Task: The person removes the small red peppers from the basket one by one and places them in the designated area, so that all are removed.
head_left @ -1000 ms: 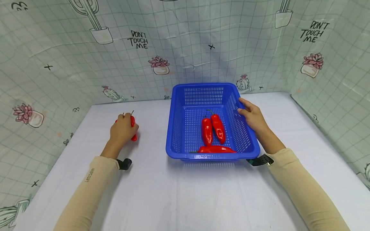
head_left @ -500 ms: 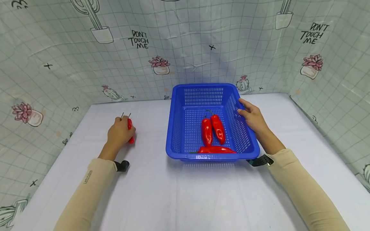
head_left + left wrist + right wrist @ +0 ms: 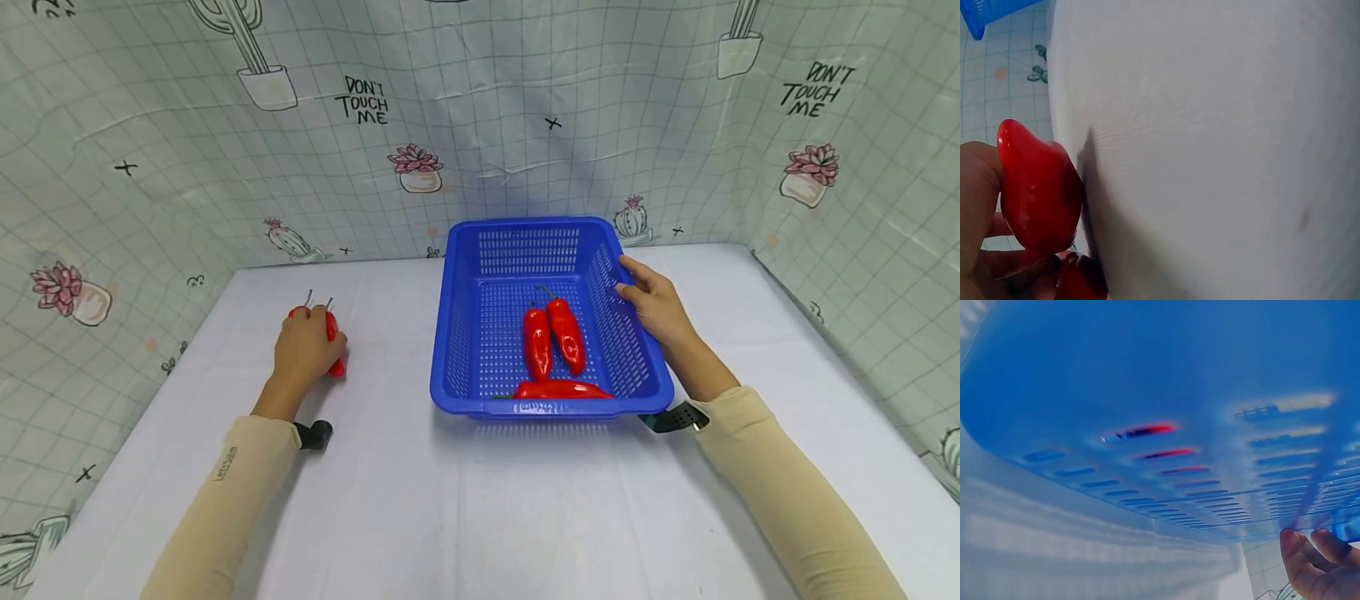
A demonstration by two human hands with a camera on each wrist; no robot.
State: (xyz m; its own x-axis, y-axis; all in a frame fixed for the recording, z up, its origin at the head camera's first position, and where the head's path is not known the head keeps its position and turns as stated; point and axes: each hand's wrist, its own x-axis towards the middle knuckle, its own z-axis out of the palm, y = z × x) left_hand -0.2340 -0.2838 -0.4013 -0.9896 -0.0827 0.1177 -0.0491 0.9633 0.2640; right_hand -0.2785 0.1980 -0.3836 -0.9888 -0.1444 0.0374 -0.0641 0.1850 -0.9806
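In the head view my left hand (image 3: 303, 346) is over the left part of the table, its fingers and thumb around a red chili pepper (image 3: 337, 363). Part of a second chili pepper (image 3: 297, 311) shows past the fingers; the hand hides most of it. The left wrist view has one glossy pepper (image 3: 1041, 190) close up, with another pepper (image 3: 1080, 280) below it, near the white cloth. My right hand (image 3: 656, 304) grips the right wall of a blue plastic basket (image 3: 442, 333), thumb inside. Three red chili peppers (image 3: 566, 333) lie in the basket.
White cloth covers the table (image 3: 375, 500). A printed grid-pattern curtain (image 3: 495, 133) rises close behind the basket and along both sides. Each forearm has a beige sleeve (image 3: 225, 492) and a dark wrist strap (image 3: 315, 434).
My left hand has shifted a little to the left, and the pepper under it has moved along. The right hand and basket have stayed in place.
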